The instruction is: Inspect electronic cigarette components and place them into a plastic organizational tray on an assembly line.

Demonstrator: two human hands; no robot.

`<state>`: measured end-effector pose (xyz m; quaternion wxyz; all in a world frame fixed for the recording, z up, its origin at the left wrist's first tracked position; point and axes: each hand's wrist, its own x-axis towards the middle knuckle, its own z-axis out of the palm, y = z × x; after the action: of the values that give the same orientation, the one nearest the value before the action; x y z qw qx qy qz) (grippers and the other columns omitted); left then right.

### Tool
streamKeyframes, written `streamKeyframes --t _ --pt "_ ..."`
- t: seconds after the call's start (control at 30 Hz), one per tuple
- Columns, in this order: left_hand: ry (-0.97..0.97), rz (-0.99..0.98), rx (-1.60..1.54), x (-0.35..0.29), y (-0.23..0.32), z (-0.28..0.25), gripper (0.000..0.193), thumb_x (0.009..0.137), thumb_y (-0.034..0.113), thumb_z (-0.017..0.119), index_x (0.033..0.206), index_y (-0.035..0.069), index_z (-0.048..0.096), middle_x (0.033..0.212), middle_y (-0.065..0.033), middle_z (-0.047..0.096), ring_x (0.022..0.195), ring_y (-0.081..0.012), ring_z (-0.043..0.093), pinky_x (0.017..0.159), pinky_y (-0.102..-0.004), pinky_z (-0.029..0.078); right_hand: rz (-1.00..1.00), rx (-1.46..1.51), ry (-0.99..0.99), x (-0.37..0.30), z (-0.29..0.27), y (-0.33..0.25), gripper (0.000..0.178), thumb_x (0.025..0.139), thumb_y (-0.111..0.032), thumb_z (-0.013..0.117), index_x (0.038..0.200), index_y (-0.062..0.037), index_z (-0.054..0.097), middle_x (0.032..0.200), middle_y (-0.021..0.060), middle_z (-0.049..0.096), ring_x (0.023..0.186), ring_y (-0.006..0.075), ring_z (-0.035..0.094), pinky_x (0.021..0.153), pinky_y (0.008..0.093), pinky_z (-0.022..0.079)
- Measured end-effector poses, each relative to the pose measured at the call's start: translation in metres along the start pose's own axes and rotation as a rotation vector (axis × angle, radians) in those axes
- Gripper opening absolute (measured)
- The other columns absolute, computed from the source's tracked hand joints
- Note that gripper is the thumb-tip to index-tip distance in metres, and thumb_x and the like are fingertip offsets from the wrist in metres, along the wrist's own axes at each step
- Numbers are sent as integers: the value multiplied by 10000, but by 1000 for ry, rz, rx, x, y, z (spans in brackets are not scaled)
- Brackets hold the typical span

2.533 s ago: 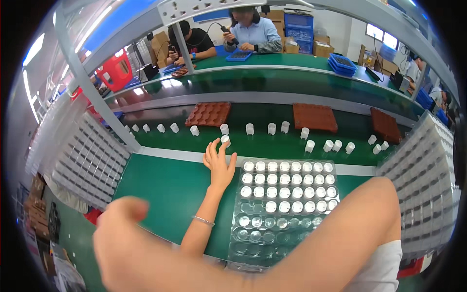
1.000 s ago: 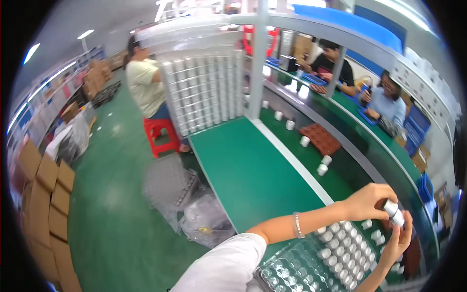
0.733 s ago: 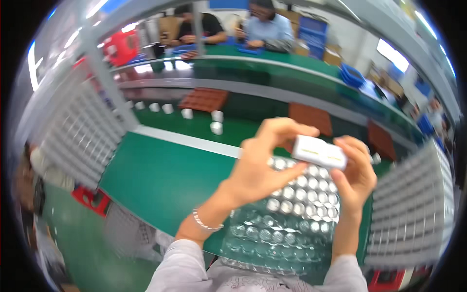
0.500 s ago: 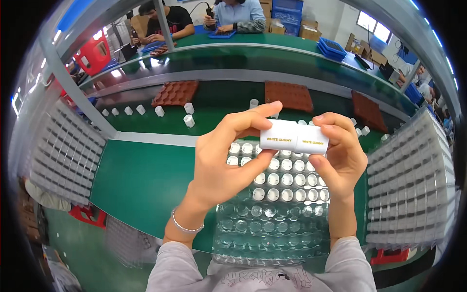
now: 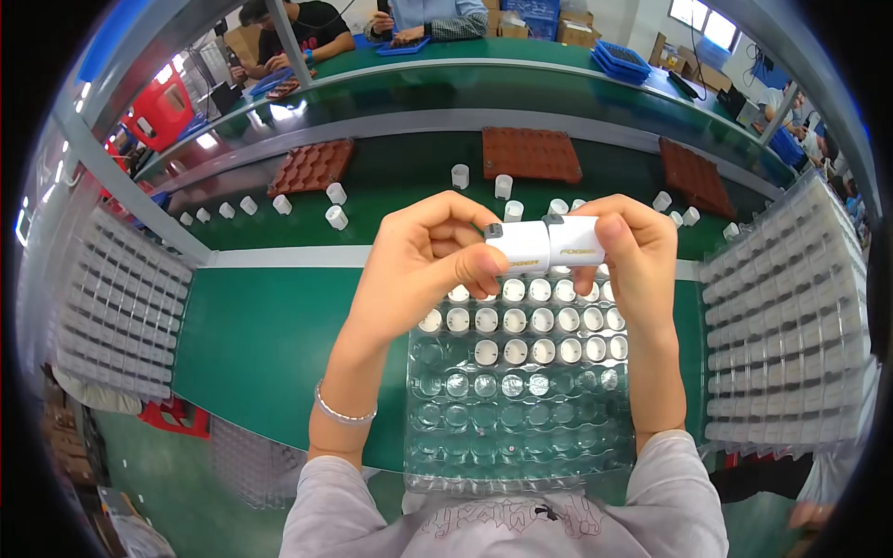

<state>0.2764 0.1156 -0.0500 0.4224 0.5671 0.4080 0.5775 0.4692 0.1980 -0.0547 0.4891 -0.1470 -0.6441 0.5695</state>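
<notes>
My left hand (image 5: 409, 260) pinches a short white cylindrical piece (image 5: 524, 246) with gold print and a dark tab on its top edge. A matching white cylindrical piece (image 5: 574, 240) sits in my right hand (image 5: 642, 256), between thumb and fingers. The two pieces are held end to end, about level, above a clear plastic tray (image 5: 437, 454). Rows of upright white cylindrical pieces (image 5: 514, 352) fill the tray's far pockets; its near pockets hold none. My hands hide part of the far rows.
Stacks of filled clear trays stand left (image 5: 116, 307) and right (image 5: 791, 325). Loose white pieces (image 5: 337, 218) and reddish-brown moulded trays (image 5: 530, 154) lie on the green belt beyond. A grey rail (image 5: 288, 259) crosses before it. Two people work at the far bench.
Both pieces have been turned about their length, showing different print and dark tabs. My hands have shifted slightly left, and the view has tilted slightly down.
</notes>
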Motion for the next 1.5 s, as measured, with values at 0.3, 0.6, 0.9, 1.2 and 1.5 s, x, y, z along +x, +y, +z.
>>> streamKeyframes --t 0.3,0.6,0.9,1.2,1.5 --pt "-54 -36 -54 3 -8 -7 498 766 447 654 881 -16 510 715 -130 622 558 -179 636 477 -253 528 73 -44 -53 0 -1 8 453 870 -393 545 787 51 576 631 103 583 437 95 527 327 191 409" --pt "10 4 -15 0 -6 -5 382 824 341 630 875 -18 511 728 -136 626 577 -177 636 497 -256 527 -143 -181 -61 -5 -1 -2 429 825 -366 607 881 59 626 684 93 615 466 100 532 393 196 380" --pt "62 -1 52 -3 -1 1 249 741 109 707 915 -4 568 809 -68 614 715 -111 593 630 -238 480 67 -116 -204 -9 2 -16 340 888 -224 520 1090 39 594 734 75 638 508 87 548 444 198 430" --pt "76 531 397 -2 -4 14 596 630 -51 676 1180 10 454 982 -74 497 928 -189 553 882 -326 424 -231 152 -183 1 7 21 284 792 -9 634 1036 -4 487 1153 188 539 1068 227 533 938 367 411" --pt "-129 115 640 -46 -12 -32 472 637 23 720 1051 43 494 992 -59 573 892 -138 546 766 -274 426 -121 -423 -485 -13 9 35 269 714 -46 687 973 -31 616 978 87 570 888 182 565 742 299 456"
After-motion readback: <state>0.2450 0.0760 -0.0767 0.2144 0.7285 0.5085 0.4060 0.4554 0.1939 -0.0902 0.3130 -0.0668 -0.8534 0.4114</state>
